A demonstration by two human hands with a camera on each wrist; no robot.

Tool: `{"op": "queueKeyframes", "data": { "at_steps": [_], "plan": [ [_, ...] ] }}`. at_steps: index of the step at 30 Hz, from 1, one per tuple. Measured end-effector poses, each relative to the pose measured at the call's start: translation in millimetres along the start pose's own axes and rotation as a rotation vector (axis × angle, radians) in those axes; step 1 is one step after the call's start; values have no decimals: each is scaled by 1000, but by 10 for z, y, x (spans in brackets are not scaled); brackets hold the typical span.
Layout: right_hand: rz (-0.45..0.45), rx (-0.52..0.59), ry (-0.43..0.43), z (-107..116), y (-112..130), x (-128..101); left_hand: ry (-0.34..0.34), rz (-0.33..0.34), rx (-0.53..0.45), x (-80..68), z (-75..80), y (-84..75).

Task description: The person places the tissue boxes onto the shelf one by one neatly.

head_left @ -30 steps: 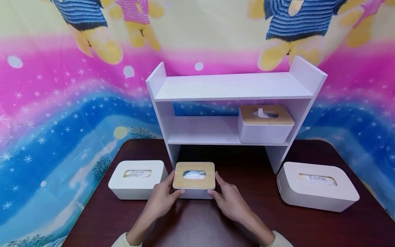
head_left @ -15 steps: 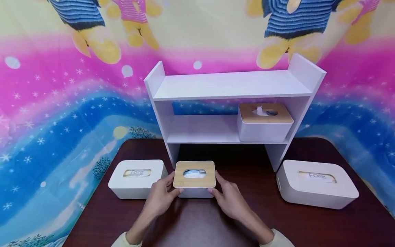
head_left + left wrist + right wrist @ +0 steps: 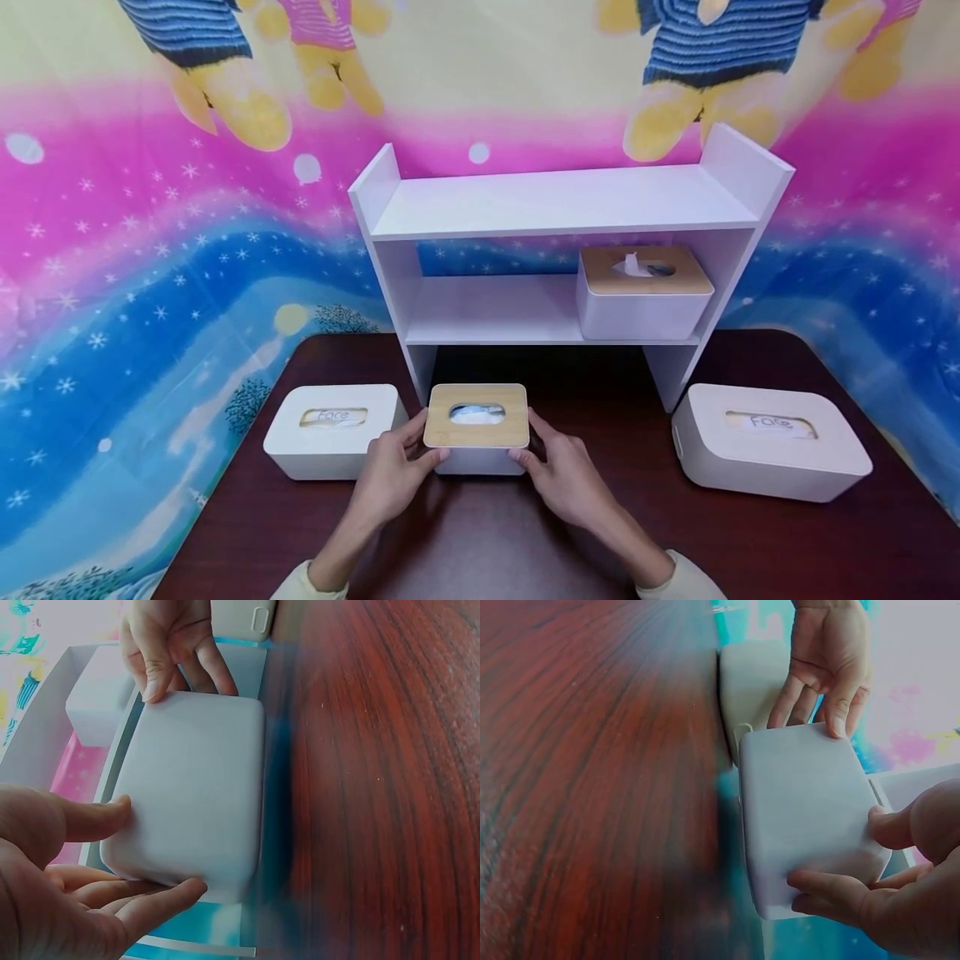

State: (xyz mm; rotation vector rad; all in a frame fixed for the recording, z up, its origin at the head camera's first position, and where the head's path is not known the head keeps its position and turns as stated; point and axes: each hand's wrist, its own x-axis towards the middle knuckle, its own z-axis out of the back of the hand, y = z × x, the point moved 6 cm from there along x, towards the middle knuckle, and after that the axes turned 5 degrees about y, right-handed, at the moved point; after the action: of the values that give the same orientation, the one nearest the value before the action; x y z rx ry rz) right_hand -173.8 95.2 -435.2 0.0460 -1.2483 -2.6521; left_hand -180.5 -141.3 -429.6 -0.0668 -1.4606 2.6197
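A small white tissue box with a bamboo lid (image 3: 476,425) is held just above the dark wooden table (image 3: 480,542), in front of the white shelf unit (image 3: 562,204). My left hand (image 3: 422,446) grips its left side, thumb at the front and fingers behind. My right hand (image 3: 534,442) grips the right side the same way. The left wrist view shows the box's plain white underside (image 3: 191,787) between my left hand (image 3: 150,855) and right hand (image 3: 169,652). The right wrist view shows the box (image 3: 806,817) between my right hand (image 3: 840,855) and left hand (image 3: 825,682).
A similar wooden-lidded tissue box (image 3: 643,292) stands at the right of the lower shelf; the shelf's left part and top board are bare. A white box marked "Face" (image 3: 333,429) sits on the table at the left, a larger one (image 3: 768,450) at the right.
Both hands have raised the small box slightly and carried it a little away from me, toward the shelf. The other boxes have not moved.
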Motion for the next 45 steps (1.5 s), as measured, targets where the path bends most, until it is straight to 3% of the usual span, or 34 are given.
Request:
{"op": "queueKeyframes", "data": {
  "at_steps": [13,24,45],
  "plan": [
    [-17,44,-3,84,18,-7,-36,-9,-83,1,23,-40],
    [-36,86,8,184,18,-9,-47,-7,-252,-22,57,-76],
    [-3,83,-87,404,174,-66,-156,27,-335,-35,157,-204]
  ]
}}
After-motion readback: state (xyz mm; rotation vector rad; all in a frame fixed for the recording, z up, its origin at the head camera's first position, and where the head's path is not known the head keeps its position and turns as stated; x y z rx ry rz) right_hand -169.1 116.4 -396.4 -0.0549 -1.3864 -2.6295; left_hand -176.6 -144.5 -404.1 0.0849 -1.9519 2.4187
